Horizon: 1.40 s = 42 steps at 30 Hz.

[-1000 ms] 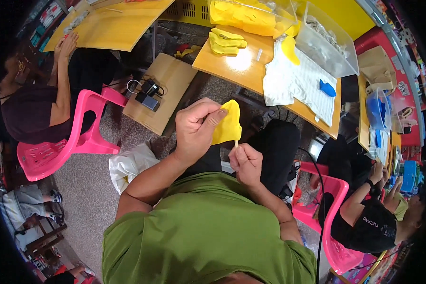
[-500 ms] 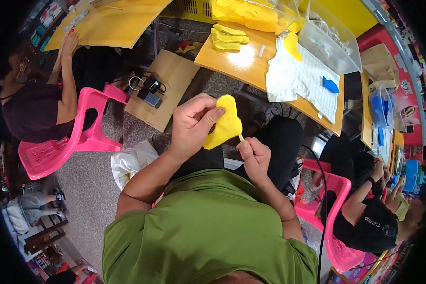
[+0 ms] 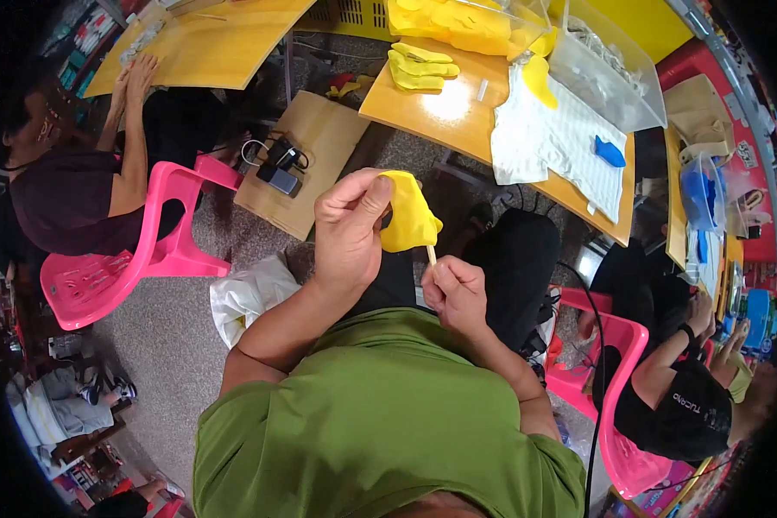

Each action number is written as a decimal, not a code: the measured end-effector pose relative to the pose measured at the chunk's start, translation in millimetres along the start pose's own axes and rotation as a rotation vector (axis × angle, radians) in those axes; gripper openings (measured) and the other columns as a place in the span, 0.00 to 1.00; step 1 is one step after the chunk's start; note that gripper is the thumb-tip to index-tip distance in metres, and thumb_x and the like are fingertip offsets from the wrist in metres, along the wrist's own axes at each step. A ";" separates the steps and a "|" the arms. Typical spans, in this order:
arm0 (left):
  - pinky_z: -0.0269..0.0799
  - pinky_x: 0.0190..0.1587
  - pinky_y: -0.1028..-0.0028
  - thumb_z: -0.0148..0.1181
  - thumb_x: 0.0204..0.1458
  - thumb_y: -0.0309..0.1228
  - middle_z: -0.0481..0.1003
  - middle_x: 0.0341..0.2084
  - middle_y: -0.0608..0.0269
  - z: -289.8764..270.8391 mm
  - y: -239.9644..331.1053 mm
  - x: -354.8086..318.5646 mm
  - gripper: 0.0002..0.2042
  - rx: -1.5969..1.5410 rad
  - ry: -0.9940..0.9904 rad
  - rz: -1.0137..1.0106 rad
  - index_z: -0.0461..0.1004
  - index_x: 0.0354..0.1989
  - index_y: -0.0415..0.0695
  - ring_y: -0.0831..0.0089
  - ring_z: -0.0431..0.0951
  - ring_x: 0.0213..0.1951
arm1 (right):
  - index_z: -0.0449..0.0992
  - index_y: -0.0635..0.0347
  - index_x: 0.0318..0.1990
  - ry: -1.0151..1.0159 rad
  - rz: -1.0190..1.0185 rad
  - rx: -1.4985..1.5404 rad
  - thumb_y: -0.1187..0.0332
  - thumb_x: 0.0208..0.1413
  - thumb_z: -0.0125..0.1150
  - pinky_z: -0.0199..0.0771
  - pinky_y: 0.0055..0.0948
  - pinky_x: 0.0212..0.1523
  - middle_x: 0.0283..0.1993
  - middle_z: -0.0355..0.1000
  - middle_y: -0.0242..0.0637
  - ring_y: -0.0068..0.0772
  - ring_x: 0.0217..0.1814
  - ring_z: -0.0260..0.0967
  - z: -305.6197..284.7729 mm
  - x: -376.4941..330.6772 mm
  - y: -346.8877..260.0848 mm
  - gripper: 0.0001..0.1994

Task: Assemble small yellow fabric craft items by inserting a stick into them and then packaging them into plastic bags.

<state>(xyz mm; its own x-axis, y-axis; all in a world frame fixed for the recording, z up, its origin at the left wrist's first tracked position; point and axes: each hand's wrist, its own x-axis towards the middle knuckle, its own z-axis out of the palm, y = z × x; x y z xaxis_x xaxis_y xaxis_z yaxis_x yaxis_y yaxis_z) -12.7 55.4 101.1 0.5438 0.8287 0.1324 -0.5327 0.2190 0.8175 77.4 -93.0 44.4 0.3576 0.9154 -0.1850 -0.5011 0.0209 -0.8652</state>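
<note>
Slantwise, yellow piece (image 3: 411, 216) in pinched left hand (image 3: 349, 231), stick (image 3: 432, 255) bodyward in closed right hand (image 3: 457, 293).

A wooden desk (image 3: 388, 102) with a light brown top stands at the far right. Toward its left end lies a stack of yellow pieces (image 3: 419, 69), with a small pale strip (image 3: 482, 90) just to the right. A white striped cloth (image 3: 540, 134) covers much of the right part and hangs over the near edge; on it lie a curved yellow piece (image 3: 540, 82) and, farther right, a small blue piece (image 3: 609, 152). Two clear bins (image 3: 649, 105) stand along the far side. The grey speckled floor (image 3: 160, 345) carries pink chairs (image 3: 160, 224) left and right.
</note>
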 end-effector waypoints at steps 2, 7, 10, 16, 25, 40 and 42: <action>0.73 0.40 0.74 0.52 0.57 0.31 0.77 0.34 0.51 0.4 0.5 -0.3 0.11 -0.055 0.034 -0.099 0.73 0.39 0.35 0.71 0.77 0.34 | 0.68 0.66 0.26 -0.018 0.001 0.010 0.63 0.60 0.50 0.48 0.19 0.14 0.14 0.57 0.29 0.17 0.12 0.48 -1.5 1.4 2.4 0.15; 0.74 0.39 0.73 0.52 0.57 0.31 0.77 0.35 0.52 3.5 3.6 2.2 0.11 -0.012 0.013 -0.117 0.73 0.40 0.35 0.71 0.78 0.34 | 0.69 0.65 0.26 -0.072 0.062 0.000 0.62 0.60 0.50 0.45 0.18 0.13 0.14 0.57 0.28 0.16 0.12 0.47 0.2 2.3 -0.7 0.16; 0.74 0.40 0.72 0.52 0.57 0.31 0.77 0.34 0.54 2.2 -0.5 2.7 0.10 0.042 -0.020 -0.107 0.73 0.40 0.36 0.71 0.77 0.35 | 0.70 0.65 0.26 -0.025 0.034 -0.120 0.63 0.61 0.49 0.46 0.17 0.14 0.14 0.58 0.27 0.14 0.12 0.48 -1.9 2.9 -2.4 0.15; 0.73 0.34 0.77 0.57 0.54 0.27 0.76 0.28 0.64 5.8 4.2 15.2 0.05 -0.183 0.125 -0.066 0.74 0.34 0.38 0.78 0.76 0.29 | 0.71 0.63 0.27 0.040 0.017 -0.033 0.65 0.61 0.48 0.46 0.16 0.14 0.14 0.59 0.25 0.13 0.13 0.48 -12.5 1.6 -1.0 0.14; 0.72 0.33 0.78 0.54 0.55 0.27 0.74 0.27 0.66 -18.0 -14.7 34.7 0.04 -0.150 0.212 -0.075 0.72 0.34 0.41 0.79 0.75 0.28 | 0.71 0.63 0.25 0.063 0.046 -0.195 0.66 0.60 0.49 0.45 0.16 0.14 0.14 0.59 0.24 0.12 0.13 0.49 -25.4 9.0 -20.0 0.14; 0.56 0.09 0.82 0.52 0.57 0.33 0.68 0.16 0.71 18.7 -89.8 130.5 0.07 0.108 0.175 -0.306 0.66 0.30 0.47 0.83 0.65 0.12 | 0.69 0.65 0.46 0.541 -0.493 -1.420 0.78 0.46 0.52 0.68 0.44 0.39 0.36 0.68 0.53 0.55 0.39 0.67 -106.2 204.7 -90.5 0.16; 0.60 0.14 0.81 0.51 0.58 0.31 0.69 0.19 0.70 22.0 -103.9 151.5 0.05 0.154 0.151 -0.315 0.66 0.31 0.45 0.83 0.67 0.16 | 0.70 0.65 0.45 0.546 -0.654 -1.434 0.78 0.46 0.53 0.68 0.43 0.38 0.36 0.68 0.51 0.53 0.37 0.68 -109.6 215.9 -105.7 0.15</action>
<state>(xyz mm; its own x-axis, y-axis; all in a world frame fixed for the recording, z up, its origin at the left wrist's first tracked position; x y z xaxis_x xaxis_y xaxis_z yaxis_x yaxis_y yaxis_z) 139.3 146.9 48.6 0.5575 0.8022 -0.2138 -0.2447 0.4048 0.8811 293.9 58.3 44.8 0.5709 0.6561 0.4936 0.8041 -0.3255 -0.4974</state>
